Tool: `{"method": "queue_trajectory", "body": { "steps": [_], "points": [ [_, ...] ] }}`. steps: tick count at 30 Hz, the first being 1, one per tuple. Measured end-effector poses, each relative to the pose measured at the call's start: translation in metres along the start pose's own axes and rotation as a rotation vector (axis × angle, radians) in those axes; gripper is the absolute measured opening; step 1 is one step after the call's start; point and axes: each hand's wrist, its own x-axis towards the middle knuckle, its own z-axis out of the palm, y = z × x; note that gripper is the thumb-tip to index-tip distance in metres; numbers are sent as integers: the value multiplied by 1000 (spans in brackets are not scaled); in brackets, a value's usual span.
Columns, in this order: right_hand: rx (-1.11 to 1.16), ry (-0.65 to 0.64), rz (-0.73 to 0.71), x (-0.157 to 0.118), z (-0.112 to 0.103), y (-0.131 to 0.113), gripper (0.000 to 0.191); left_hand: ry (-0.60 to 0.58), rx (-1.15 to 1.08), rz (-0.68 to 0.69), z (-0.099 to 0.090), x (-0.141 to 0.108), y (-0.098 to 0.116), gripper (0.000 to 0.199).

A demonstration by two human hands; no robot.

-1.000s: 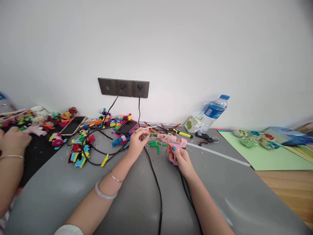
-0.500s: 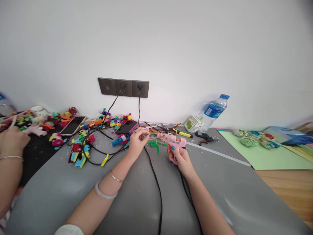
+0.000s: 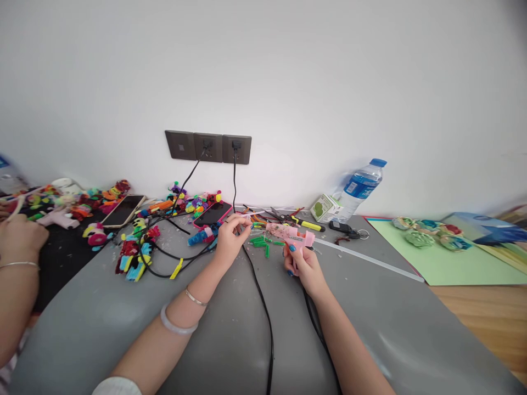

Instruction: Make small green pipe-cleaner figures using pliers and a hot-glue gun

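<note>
As two black cables (image 3: 271, 348) cross the grey tabletop (image 3: 206, 351) from 6 o'clock (12 = wall), both hands sit over mid-table. Right hand (image 3: 302, 266) is wrapped round the handle of the pink glue gun (image 3: 291, 233), thumb across it, no slack visible. Gun lies above the fist: handle in the palm, barrel off to 10 o'clock of the grip, nozzle end facing 9. Glue stick (image 3: 370, 259) sticks out behind, toward 4.

Left hand (image 3: 231, 238) is at the gun's 9 o'clock, just off the nozzle end, thumb and forefinger pinched nearly together. Can't tell what's between them. Green bits (image 3: 267, 251) lie between the hands, under the barrel.

Farther out, clock centred between the hands: fuzzy craft figures (image 3: 135, 255) and a co-worker's hand (image 3: 20, 241) at 9, the latter well apart; pink-edged phone (image 3: 213, 214) at 10; juice carton (image 3: 325, 209) and tilted water bottle (image 3: 362, 186) at 2; green sheet (image 3: 453, 271) at 3. Wall sockets (image 3: 208, 147), 11 o'clock, are farthest.
</note>
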Motion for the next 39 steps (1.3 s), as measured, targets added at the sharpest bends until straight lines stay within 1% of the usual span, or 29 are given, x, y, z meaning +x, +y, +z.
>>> {"method": "queue_trajectory", "body": {
  "steps": [9, 19, 28, 31, 34, 37, 39],
  "points": [
    [8, 7, -12, 0, -1, 2, 60, 38, 17, 39, -2, 1, 2, 7],
    [-25, 24, -26, -1, 0, 0, 59, 65, 49, 52, -4, 2, 5, 6],
    [-17, 53, -1, 2, 0, 5, 60, 68, 42, 29, -5, 2, 6, 6],
    [16, 107, -25, 2, -2, 7, 56, 71, 35, 15, -5, 2, 6, 6],
    [117, 206, -98, -1, -7, 5, 46, 65, 16, 5, -5, 2, 5, 6],
    [230, 320, -133, -10, -20, 1, 40, 60, -3, -20, -3, 2, 2, 6],
    [279, 395, -82, -20, -34, -1, 37, 52, -19, -38, -2, 1, 0, 6]
  ]
}}
